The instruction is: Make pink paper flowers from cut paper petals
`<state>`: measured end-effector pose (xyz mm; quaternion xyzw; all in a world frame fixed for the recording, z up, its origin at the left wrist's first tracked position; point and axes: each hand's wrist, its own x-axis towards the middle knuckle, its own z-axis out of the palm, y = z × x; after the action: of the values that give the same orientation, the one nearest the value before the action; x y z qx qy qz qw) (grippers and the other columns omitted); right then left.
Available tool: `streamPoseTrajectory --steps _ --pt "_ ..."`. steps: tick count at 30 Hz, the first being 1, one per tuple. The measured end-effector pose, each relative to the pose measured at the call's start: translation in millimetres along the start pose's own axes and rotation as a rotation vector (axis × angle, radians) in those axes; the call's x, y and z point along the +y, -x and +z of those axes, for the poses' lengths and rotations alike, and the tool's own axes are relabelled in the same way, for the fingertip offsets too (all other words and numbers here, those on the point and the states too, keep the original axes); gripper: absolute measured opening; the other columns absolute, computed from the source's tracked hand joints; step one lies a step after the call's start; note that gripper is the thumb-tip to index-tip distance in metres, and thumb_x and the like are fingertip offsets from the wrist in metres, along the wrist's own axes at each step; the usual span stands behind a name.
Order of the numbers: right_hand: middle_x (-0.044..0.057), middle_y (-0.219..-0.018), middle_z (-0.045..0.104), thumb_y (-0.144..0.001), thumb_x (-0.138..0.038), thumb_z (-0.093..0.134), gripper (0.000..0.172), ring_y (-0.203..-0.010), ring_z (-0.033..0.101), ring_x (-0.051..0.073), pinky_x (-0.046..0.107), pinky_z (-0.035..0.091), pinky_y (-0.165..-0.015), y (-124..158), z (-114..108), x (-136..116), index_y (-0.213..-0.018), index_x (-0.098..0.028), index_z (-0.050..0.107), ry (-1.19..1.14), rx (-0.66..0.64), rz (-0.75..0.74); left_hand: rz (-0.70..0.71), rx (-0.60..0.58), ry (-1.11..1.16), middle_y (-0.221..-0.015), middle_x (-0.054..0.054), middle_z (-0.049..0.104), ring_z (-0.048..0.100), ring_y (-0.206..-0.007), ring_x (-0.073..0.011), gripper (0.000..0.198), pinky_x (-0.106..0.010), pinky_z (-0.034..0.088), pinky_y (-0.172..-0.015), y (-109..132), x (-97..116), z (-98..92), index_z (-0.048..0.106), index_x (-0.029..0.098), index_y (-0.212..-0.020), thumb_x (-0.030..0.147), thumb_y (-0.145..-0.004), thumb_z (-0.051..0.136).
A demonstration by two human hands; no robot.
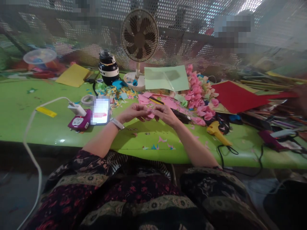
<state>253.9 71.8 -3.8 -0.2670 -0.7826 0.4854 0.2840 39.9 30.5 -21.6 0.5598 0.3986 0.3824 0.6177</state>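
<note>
My left hand (133, 113) and my right hand (165, 114) meet over the green table (28, 111), fingertips pinched together on a small pink paper piece (150, 114). A white watch sits on my left wrist. Just beyond my hands lie pink paper sheets (168, 103) and a pile of folded pink paper flowers (200, 92). A black tool lies behind my right hand, partly hidden.
A phone (100, 111) and a purple power strip (78, 122) with a white charger lie left of my hands. At the back stand a small fan (139, 38), a black jar, yellow, light green and red paper sheets. A yellow glue gun (217, 131) lies right.
</note>
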Motion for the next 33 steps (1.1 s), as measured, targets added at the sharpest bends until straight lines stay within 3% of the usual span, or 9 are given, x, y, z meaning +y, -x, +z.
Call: streamPoseTrajectory --steps 9,13,16,21,27,30,33 --pt "-0.001 -0.065 0.055 -0.094 -0.059 0.060 0.047 -0.058 0.049 0.012 0.027 0.041 -0.054 -1.9 7.8 5.4 -0.066 -0.021 0.054 0.225 0.003 -0.109 -0.026 -0.147 0.007 -0.090 -0.007 0.080 0.077 -0.075 -0.0142 0.028 -0.023 0.061 -0.070 0.3 -0.1 0.0 0.071 0.015 -0.092 0.035 -0.078 0.085" --pt "0.001 -0.067 0.057 -0.096 -0.056 0.058 0.047 -0.062 0.051 0.013 0.028 0.042 -0.058 -1.8 11.8 6.0 -0.064 -0.021 0.055 0.251 0.047 -0.148 -0.044 -0.144 -0.019 -0.094 -0.008 0.080 0.078 -0.079 -0.0153 0.028 -0.022 0.060 -0.068 1.3 -1.1 -0.5 0.072 0.015 -0.093 0.034 -0.077 0.086" --pt "0.000 -0.063 0.058 -0.094 -0.066 0.057 0.053 -0.057 0.051 0.012 0.026 0.041 -0.053 -2.3 8.8 4.1 -0.065 -0.021 0.055 0.219 0.077 -0.119 -0.029 -0.115 -0.035 -0.087 -0.007 0.080 0.077 -0.077 -0.0151 0.026 -0.022 0.060 -0.067 0.7 -2.2 -1.5 0.072 0.016 -0.088 0.034 -0.077 0.086" --pt "-0.004 -0.051 0.050 -0.087 -0.081 0.054 0.063 -0.043 0.046 0.009 0.023 0.037 -0.043 4.6 -18.8 -12.9 -0.066 -0.022 0.055 0.096 0.316 -0.056 0.064 0.158 0.120 -0.086 -0.008 0.080 0.077 -0.077 -0.0155 0.024 -0.026 0.062 -0.073 -6.0 -3.9 -1.0 0.071 0.016 -0.084 0.032 -0.077 0.087" --pt "-0.003 -0.056 0.054 -0.092 -0.067 0.062 0.048 -0.049 0.051 0.010 0.023 0.044 -0.049 9.5 -70.5 -27.6 -0.072 -0.023 0.058 0.193 0.543 -0.069 0.184 0.597 0.380 -0.088 -0.004 0.080 0.077 -0.082 -0.0139 0.020 -0.023 0.061 -0.075 -14.0 -1.1 0.1 0.069 0.018 -0.085 0.030 -0.081 0.085" --pt "0.000 -0.064 0.061 -0.088 -0.049 0.073 0.032 -0.060 0.058 0.013 0.026 0.048 -0.059 -6.3 -91.7 -17.7 -0.077 -0.021 0.061 0.358 0.467 0.053 0.196 0.690 0.464 -0.089 -0.005 0.080 0.077 -0.081 -0.0124 0.021 -0.021 0.059 -0.073 -15.6 0.7 -1.0 0.067 0.018 -0.083 0.029 -0.082 0.085" --pt "0.005 -0.079 0.070 -0.083 -0.033 0.077 0.018 -0.073 0.062 0.017 0.031 0.049 -0.069 -26.4 -102.5 -7.0 -0.078 -0.019 0.067 0.647 0.263 0.204 0.229 0.769 0.483 -0.084 -0.003 0.079 0.076 -0.076 -0.0111 0.023 -0.019 0.058 -0.068 -17.2 1.3 -5.6 0.065 0.019 -0.082 0.032 -0.082 0.084"
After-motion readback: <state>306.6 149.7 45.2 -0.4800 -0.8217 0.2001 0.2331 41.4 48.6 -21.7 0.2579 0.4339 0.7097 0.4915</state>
